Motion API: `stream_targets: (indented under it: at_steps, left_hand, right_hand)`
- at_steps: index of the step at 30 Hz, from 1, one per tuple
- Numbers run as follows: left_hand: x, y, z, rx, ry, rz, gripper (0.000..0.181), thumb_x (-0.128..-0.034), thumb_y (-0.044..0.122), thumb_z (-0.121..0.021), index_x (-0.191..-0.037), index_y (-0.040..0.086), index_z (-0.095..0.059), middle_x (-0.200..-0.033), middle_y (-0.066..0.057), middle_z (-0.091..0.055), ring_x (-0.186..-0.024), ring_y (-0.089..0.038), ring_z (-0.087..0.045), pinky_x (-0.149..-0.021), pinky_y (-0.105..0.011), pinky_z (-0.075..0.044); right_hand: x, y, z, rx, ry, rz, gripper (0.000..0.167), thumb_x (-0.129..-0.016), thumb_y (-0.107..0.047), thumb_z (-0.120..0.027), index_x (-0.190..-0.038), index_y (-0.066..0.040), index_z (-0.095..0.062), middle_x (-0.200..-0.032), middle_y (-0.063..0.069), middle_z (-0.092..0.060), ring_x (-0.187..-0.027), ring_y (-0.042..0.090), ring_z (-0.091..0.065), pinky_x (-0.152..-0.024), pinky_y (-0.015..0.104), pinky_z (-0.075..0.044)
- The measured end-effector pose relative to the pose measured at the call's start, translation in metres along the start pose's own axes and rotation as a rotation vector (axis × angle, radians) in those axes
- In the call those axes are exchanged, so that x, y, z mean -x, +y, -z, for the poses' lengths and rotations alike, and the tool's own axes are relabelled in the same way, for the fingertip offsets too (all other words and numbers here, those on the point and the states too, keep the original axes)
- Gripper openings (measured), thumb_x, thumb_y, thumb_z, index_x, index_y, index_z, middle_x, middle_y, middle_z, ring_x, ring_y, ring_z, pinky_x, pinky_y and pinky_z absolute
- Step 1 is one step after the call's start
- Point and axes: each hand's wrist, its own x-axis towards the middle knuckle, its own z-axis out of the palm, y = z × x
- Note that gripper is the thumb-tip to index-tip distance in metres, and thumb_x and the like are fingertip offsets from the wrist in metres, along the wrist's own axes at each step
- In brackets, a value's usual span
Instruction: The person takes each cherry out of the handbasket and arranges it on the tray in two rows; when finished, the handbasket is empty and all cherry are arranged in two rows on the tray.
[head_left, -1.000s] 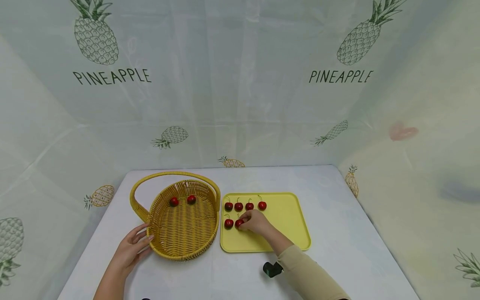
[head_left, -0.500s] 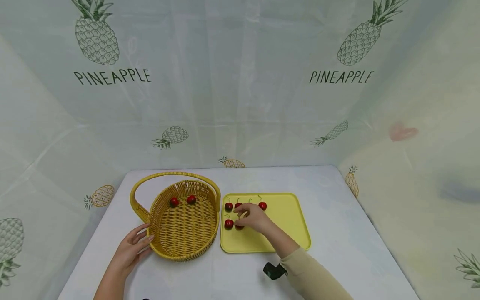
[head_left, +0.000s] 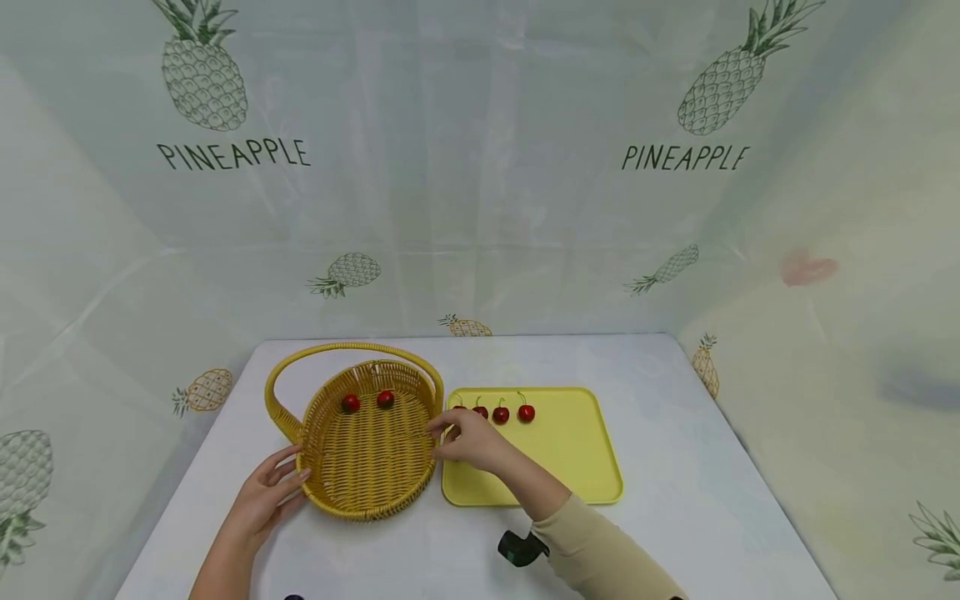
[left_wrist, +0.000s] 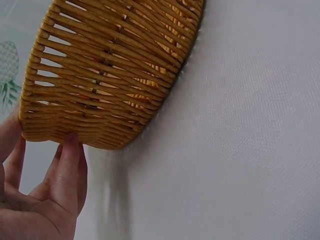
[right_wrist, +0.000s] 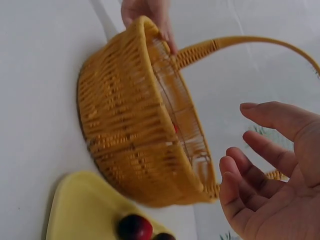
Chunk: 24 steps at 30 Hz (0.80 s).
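My left hand (head_left: 262,504) grips the left rim of a yellow wicker basket (left_wrist: 110,75), with fingers against its outer wall. Two red cherries (head_left: 350,403) lie inside the basket. My right hand (head_left: 471,440) hovers between the basket's right rim and the left part of a yellow tray (head_left: 555,458). In the right wrist view, its fingers (right_wrist: 265,150) are spread, loosely bent and hold nothing. A row of dark red cherries (head_left: 527,413) with stems lies along the back of the tray. The hand hides the cherries in front of that row in the head view.
The basket's tall arched handle (head_left: 352,345) leans toward the back. A black object (head_left: 521,548) shows under the right forearm. The white table (head_left: 675,467) extends to the right of the tray, with a pineapple-print cloth (head_left: 480,167) hanging behind it.
My right hand let go of a cherry in the tray's front row, then moved left to the basket's right rim. My left hand has stayed on the basket.
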Motion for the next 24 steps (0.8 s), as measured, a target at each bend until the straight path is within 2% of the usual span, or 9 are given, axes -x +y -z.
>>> stream_targets:
  at_steps: [5,8,13,20,24]
  left_hand:
    - [0.002,0.001,-0.002,-0.007,0.01,-0.007,0.05,-0.0903,0.012,-0.071,-0.135,0.022,-0.052,-0.123,-0.003,-0.051,-0.098,-0.008,-0.062,-0.084,-0.032,-0.055]
    - [0.002,0.002,-0.003,-0.011,0.014,-0.005,0.055,-0.0899,0.013,-0.072,-0.139,0.017,-0.049,-0.123,-0.003,-0.051,-0.099,-0.009,-0.062,-0.084,-0.032,-0.055]
    - [0.003,0.004,-0.004,-0.032,0.018,0.008,0.062,-0.0904,0.015,-0.072,-0.145,0.012,-0.041,-0.133,-0.011,-0.047,-0.098,-0.007,-0.062,-0.084,-0.031,-0.054]
    - [0.003,0.004,-0.004,-0.042,0.021,0.004,0.062,-0.0909,0.014,-0.071,-0.145,0.011,-0.041,-0.137,-0.016,-0.045,-0.098,-0.007,-0.062,-0.085,-0.032,-0.055]
    - [0.005,0.004,-0.005,-0.045,0.014,-0.014,0.061,-0.091,0.012,-0.07,-0.144,0.01,-0.041,-0.141,-0.021,-0.039,-0.099,-0.007,-0.061,-0.087,-0.034,-0.054]
  right_hand:
    - [-0.008,-0.008,-0.011,0.016,-0.023,-0.009,0.03,-0.08,-0.011,-0.08,-0.109,-0.011,-0.071,-0.091,-0.007,-0.062,-0.076,0.01,-0.058,-0.063,0.023,-0.05]
    - [-0.013,-0.013,-0.017,0.009,-0.032,-0.02,0.031,-0.08,-0.013,-0.08,-0.11,-0.012,-0.071,-0.095,-0.002,-0.064,-0.078,0.01,-0.058,-0.064,0.024,-0.05]
    - [-0.024,-0.02,-0.024,0.005,-0.044,-0.023,0.031,-0.08,-0.014,-0.08,-0.11,-0.012,-0.071,-0.102,0.002,-0.065,-0.081,0.009,-0.058,-0.065,0.023,-0.05]
    - [-0.041,-0.03,-0.029,-0.007,-0.062,-0.014,0.032,-0.081,-0.016,-0.08,-0.111,-0.012,-0.071,-0.098,-0.007,-0.062,-0.084,0.01,-0.058,-0.067,0.024,-0.051]
    - [-0.052,-0.032,-0.032,-0.003,-0.061,-0.031,0.033,-0.081,-0.016,-0.08,-0.112,-0.014,-0.071,-0.1,-0.007,-0.063,-0.086,0.01,-0.058,-0.069,0.026,-0.051]
